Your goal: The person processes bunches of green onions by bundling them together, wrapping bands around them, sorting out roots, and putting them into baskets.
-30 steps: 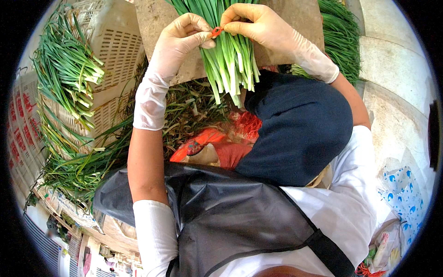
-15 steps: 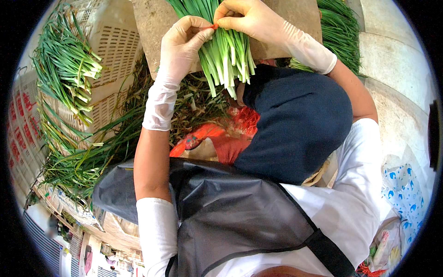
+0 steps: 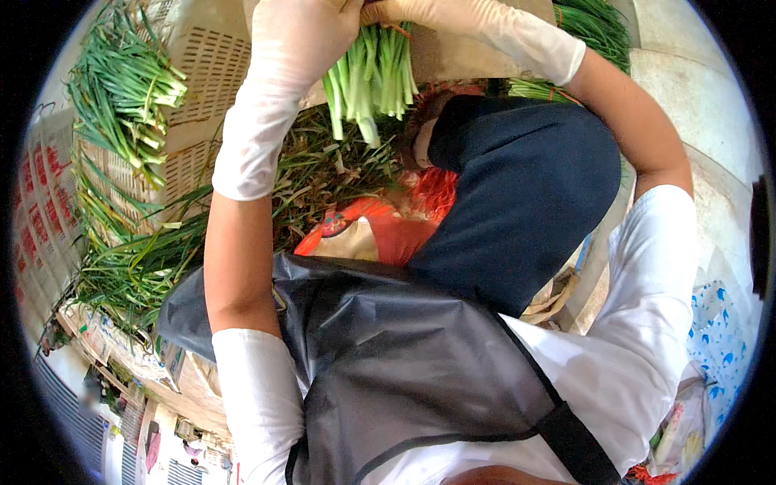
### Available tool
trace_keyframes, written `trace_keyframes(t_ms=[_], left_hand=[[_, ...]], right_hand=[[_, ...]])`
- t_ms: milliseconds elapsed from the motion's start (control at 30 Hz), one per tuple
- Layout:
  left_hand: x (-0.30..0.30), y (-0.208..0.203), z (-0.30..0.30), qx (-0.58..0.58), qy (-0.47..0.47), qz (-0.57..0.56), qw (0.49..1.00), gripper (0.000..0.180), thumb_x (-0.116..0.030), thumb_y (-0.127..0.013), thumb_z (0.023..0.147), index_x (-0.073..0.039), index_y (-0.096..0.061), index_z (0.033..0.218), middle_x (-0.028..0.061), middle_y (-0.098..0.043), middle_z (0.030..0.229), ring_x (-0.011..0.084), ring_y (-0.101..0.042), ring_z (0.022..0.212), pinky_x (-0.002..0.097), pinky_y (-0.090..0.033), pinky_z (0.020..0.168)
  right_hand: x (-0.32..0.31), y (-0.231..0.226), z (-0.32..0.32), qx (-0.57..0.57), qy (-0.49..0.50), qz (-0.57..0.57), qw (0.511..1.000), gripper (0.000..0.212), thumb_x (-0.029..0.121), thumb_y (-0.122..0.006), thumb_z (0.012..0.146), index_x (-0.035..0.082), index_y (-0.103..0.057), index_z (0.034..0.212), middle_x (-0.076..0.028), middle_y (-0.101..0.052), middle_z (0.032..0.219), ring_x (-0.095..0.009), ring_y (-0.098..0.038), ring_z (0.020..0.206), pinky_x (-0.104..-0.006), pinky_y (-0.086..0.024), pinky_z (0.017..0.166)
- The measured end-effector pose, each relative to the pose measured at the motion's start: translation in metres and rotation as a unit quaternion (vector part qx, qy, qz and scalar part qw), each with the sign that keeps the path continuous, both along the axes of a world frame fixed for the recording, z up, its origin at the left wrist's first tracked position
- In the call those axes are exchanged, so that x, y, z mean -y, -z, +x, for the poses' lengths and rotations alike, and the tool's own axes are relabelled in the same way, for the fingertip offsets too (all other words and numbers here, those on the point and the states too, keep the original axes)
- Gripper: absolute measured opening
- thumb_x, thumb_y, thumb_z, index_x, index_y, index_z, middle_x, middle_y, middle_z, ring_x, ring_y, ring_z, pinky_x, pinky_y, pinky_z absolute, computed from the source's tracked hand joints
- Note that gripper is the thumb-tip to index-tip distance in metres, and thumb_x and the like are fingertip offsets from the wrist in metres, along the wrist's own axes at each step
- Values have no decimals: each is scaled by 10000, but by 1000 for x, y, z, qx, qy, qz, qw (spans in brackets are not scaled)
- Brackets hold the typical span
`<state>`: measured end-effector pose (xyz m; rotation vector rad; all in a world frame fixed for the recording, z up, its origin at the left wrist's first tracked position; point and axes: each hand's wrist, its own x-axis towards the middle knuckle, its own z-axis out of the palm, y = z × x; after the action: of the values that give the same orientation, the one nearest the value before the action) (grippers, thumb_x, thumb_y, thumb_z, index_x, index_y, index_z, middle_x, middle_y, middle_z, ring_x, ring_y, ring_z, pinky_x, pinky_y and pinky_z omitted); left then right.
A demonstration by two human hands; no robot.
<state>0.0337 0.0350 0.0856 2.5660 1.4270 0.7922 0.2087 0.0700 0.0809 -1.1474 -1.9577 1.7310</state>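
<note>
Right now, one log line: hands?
white-gloved left hand: at pale-green stalk bunch | white-gloved right hand: same bunch | grip: unclear

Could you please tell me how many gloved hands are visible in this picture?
2: the left hand, at the top edge, left of the green bunch, and the right hand, at the top edge, above and right of its pale stalk ends. Others may be hidden.

Thin, wrinkled, rubbery-looking gloves (image 3: 295, 56) here; smooth, glossy stalks (image 3: 373, 77) over the near edge of a matt table (image 3: 462, 58); and look, shiny plastic-looking apron (image 3: 420, 356), matt cloth trousers (image 3: 521, 194)!
</note>
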Motion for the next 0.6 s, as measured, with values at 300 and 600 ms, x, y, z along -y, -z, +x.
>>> trace_keyframes(t_ms=[300,600], left_hand=[[80,34,-41,244,-241,-272,899,268,-267,-634,844,-2,-630,884,107,-654,779,182,-613,676,332,-486,670],[140,72,-32,544,-203,-589,562,304,-150,-582,901,64,-514,1107,159,-636,989,200,-646,836,269,-535,701]], right_hand=[[2,10,-24,3,57,-21,998,263,190,-548,915,-17,-706,880,-77,-668,694,-117,-593,563,-264,-484,546],[18,21,-44,15,136,59,989,275,186,-550,895,-26,-702,808,-70,-642,618,-129,-562,501,-278,-453,508]])
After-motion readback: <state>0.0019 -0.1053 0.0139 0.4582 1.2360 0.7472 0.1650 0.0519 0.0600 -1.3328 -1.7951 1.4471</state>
